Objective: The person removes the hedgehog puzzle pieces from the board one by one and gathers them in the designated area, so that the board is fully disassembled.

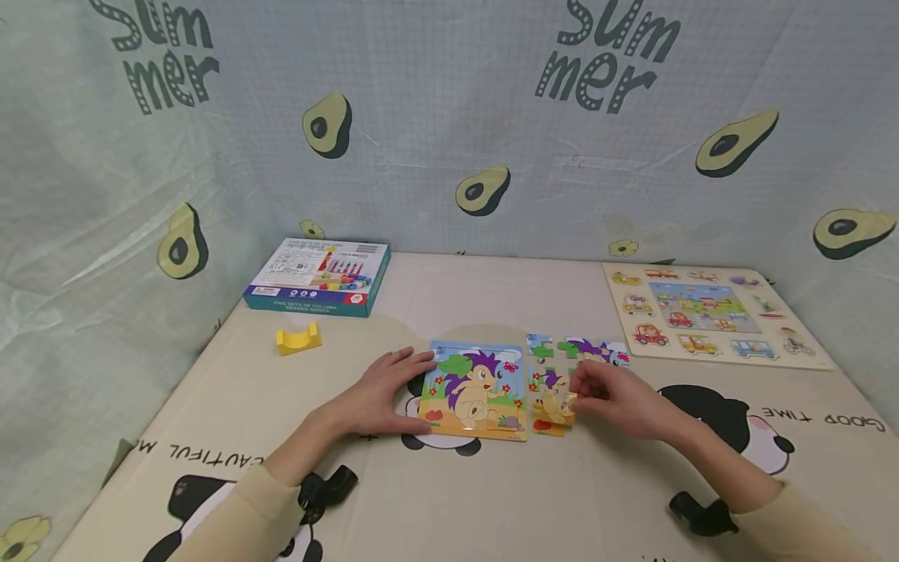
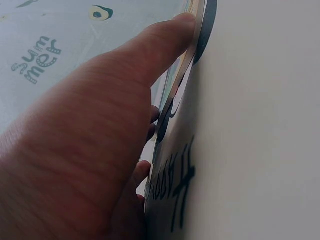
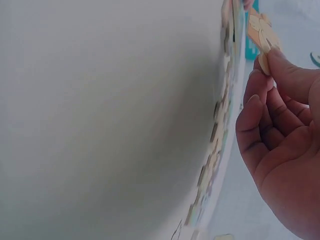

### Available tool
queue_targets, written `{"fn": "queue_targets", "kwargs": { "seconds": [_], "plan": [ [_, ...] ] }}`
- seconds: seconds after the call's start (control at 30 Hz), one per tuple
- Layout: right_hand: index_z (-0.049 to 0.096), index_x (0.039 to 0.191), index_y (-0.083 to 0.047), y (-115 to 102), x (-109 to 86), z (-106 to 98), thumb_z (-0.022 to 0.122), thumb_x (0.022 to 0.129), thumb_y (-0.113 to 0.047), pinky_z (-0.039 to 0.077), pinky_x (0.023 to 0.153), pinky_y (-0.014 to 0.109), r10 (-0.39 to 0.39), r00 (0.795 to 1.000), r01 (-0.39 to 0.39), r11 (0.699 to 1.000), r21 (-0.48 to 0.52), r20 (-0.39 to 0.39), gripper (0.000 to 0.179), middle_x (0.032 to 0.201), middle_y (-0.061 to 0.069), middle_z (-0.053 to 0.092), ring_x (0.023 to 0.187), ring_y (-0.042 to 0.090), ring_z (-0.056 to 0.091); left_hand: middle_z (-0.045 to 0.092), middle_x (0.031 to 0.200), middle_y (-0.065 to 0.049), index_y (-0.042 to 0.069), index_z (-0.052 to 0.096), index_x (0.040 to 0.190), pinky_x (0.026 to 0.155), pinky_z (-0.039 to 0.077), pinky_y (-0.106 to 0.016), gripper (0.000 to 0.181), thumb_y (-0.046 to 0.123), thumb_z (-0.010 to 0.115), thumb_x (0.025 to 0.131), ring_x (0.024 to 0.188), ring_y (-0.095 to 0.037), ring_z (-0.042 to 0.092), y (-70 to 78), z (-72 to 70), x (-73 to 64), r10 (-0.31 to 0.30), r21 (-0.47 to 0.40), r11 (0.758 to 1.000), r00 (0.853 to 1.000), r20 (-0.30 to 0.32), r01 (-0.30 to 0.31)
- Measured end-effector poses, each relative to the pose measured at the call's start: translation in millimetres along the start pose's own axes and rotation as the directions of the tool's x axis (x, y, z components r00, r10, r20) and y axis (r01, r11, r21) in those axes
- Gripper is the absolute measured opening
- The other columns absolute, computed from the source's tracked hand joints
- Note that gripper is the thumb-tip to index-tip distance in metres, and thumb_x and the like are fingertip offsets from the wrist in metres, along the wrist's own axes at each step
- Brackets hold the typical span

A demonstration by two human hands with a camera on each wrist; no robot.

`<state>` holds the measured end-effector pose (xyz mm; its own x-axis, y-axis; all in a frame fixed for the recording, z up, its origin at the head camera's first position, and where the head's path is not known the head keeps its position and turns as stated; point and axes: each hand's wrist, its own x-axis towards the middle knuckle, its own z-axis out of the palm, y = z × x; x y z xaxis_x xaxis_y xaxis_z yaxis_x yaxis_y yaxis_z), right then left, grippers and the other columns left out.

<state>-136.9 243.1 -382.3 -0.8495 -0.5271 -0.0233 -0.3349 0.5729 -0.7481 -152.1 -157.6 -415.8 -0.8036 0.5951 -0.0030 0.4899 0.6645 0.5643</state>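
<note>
My left hand rests along the left side of a square hedgehog puzzle board, its fingers near the upper left corner and its thumb at the lower left. In the left wrist view, the thumb touches the board's edge. To the right of the board, my right hand pinches a yellow-orange puzzle piece between thumb and fingers. The right wrist view shows that piece held up off the table. Several loose puzzle pieces lie around and behind the right fingertips; the hand partly hides some.
A flat bead-set box lies at the back left, with a yellow curved block in front of it. A wooden vehicle puzzle board lies at the back right. Printed cloth covers the table, and a curtain hangs behind it.
</note>
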Motion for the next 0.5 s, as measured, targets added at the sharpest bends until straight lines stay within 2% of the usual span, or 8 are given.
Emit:
{"fn": "queue_targets", "kwargs": {
  "seconds": [0.5],
  "plan": [
    [0.059, 0.101, -0.008, 12, -11.7, -9, 0.073, 0.094, -0.012, 0.048, 0.066, 0.024, 0.053, 0.999, -0.053, 0.999, 0.0, 0.005, 0.016, 0.086, 0.0, 0.057, 0.08, 0.016, 0.054, 0.033, 0.162, -0.004, 0.017, 0.043, 0.155, 0.115, 0.018, -0.066, 0.091, 0.054, 0.079, 0.08, 0.151, -0.036, 0.015, 2.6, -0.7, 0.0, -0.016, -0.007, 1.0, 1.0, 0.005, 0.016]
  ]
}}
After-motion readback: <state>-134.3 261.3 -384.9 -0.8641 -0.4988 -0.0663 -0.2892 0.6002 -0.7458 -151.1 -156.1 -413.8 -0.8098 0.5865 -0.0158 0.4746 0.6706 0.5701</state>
